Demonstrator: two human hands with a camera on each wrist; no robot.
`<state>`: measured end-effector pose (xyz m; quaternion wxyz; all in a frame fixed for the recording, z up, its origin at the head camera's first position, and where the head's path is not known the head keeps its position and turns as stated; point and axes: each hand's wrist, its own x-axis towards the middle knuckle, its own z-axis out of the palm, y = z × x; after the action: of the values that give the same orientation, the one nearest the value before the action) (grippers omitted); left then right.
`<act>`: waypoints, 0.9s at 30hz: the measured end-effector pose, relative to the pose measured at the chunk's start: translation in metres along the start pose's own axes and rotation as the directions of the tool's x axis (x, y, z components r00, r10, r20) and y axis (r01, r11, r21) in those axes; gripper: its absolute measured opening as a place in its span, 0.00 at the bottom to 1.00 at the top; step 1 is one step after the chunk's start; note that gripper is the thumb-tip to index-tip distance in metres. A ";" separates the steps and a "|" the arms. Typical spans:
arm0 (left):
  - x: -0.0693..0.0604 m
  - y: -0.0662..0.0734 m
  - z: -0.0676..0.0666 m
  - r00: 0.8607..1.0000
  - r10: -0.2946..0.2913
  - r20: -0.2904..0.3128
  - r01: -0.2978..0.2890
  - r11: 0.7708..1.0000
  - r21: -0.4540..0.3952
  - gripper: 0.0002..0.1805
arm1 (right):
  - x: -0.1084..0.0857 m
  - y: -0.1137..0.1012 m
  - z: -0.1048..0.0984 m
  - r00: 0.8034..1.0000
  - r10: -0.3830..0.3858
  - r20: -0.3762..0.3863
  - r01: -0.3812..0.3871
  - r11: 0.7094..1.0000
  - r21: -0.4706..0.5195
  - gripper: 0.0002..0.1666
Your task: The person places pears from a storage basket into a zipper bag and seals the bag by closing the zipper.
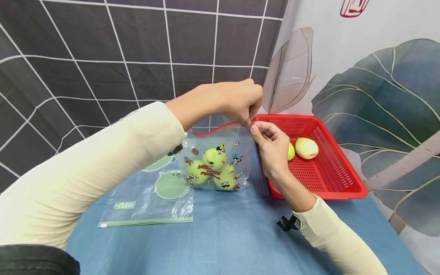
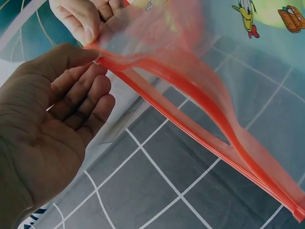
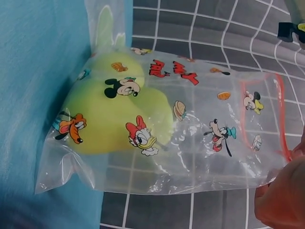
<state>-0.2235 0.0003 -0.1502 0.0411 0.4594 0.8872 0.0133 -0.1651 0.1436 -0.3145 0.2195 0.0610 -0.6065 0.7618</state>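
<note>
A clear cartoon-printed bag (image 1: 240, 152) with a red zip edge (image 2: 190, 95) stands on the blue cloth, several yellow-green fruits (image 1: 215, 157) inside it. My left hand (image 1: 240, 99) pinches the bag's top right corner from above; in the left wrist view the left hand (image 2: 57, 105) has thumb and forefinger on the end of the zip. Right beside it, my right hand (image 1: 275, 149) pinches the same corner. The zip edge gapes along the middle in the left wrist view. In the right wrist view the fruits (image 3: 114, 119) lie at the bag's bottom, and the right hand (image 3: 283, 195) holds its corner.
A red basket (image 1: 343, 168) with two fruits, one a pale yellow-green fruit (image 1: 306, 148), stands to the right. A flat clear bag (image 1: 148, 208) with green prints lies on the blue cloth (image 1: 223, 244) at left. Behind hangs a dark gridded cloth (image 1: 192, 46).
</note>
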 end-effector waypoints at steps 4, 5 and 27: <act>0.001 0.000 0.001 1.000 -0.001 0.004 0.001 1.000 -0.002 0.09 | 0.000 0.000 0.001 1.000 0.005 0.005 -0.005 1.000 -0.012 0.03; 0.001 0.000 0.002 1.000 0.001 0.003 -0.001 1.000 -0.004 0.09 | 0.000 0.001 0.001 1.000 0.008 0.006 -0.008 1.000 -0.018 0.02; 0.000 -0.004 0.007 1.000 -0.008 -0.012 0.008 1.000 -0.023 0.13 | -0.002 -0.001 0.000 1.000 0.012 0.014 -0.012 1.000 -0.011 0.15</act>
<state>-0.2263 -0.0020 -0.1576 0.0409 0.4553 0.8890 0.0260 -0.1630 0.1427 -0.3143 0.2111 0.0614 -0.6125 0.7592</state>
